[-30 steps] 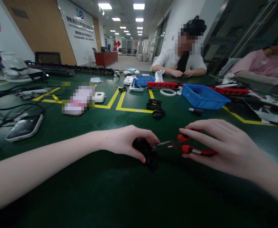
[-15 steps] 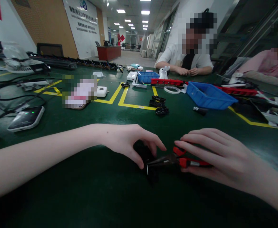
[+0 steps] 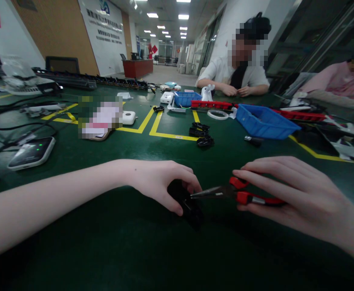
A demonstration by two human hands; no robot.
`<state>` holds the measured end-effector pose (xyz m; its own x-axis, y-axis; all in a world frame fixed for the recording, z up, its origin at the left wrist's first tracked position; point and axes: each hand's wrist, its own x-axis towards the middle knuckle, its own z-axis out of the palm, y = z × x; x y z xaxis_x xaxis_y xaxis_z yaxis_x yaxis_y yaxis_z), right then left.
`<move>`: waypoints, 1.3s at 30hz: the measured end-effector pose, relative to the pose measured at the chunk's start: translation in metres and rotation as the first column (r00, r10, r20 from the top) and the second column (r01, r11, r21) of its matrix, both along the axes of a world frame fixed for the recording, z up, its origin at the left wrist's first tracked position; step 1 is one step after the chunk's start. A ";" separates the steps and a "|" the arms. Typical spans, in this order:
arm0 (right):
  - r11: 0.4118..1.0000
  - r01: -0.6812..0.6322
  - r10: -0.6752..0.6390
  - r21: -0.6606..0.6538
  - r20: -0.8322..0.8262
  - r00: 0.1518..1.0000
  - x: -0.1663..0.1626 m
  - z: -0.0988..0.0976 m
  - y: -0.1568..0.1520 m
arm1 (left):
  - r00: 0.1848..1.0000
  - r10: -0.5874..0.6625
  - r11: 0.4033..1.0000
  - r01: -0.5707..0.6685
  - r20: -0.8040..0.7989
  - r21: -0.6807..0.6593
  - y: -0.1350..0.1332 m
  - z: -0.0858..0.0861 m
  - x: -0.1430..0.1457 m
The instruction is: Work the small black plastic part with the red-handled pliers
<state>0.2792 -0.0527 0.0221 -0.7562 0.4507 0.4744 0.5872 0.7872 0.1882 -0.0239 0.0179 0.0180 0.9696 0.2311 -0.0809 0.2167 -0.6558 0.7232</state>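
My left hand point(image 3: 167, 184) curves round a small black part point(image 3: 191, 210), thumb on the near side and fingers on the far side. The part is dark against the table, so its shape is hard to make out. In my right hand point(image 3: 300, 194) are needle-nose pliers point(image 3: 219, 191) with red handles, held from the right. Their slim metal jaws point left, with the tips at the black part; whether they touch it I cannot tell. Several similar black parts point(image 3: 200, 129) lie farther back on the green table point(image 3: 104, 242).
A blue bin point(image 3: 264, 123) stands at the back right near a roll of tape point(image 3: 218, 114). To the left lie a phone point(image 3: 99, 121), a white-edged device point(image 3: 33, 151) and black cables point(image 3: 1, 117). Across the table sits a person point(image 3: 237, 72), with another at far right.
The pliers and my right hand have shifted slightly right and up. A thin bright sliver seen at the plier tips earlier no longer shows. My left fingers have closed in on the black part.
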 end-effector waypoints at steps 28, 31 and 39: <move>0.978 0.098 -0.140 0.185 0.226 0.964 -0.035 0.012 -0.031 | 0.978 0.201 0.960 -0.209 0.058 0.186 -0.018 -0.010 0.011; 0.983 0.114 -0.140 0.142 0.189 0.972 -0.037 0.010 -0.031 | 0.978 0.199 0.961 -0.206 0.056 0.186 -0.016 -0.011 0.011; 0.984 0.129 -0.145 0.124 0.134 0.980 -0.017 0.013 -0.018 | 0.981 0.192 0.970 -0.189 -0.004 0.154 -0.012 -0.005 0.006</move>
<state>0.2620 -0.0703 0.0354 -0.7542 0.5035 0.4215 0.6489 0.6695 0.3614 -0.0175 0.0062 0.0125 0.9049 0.4228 -0.0482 0.3612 -0.7031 0.6126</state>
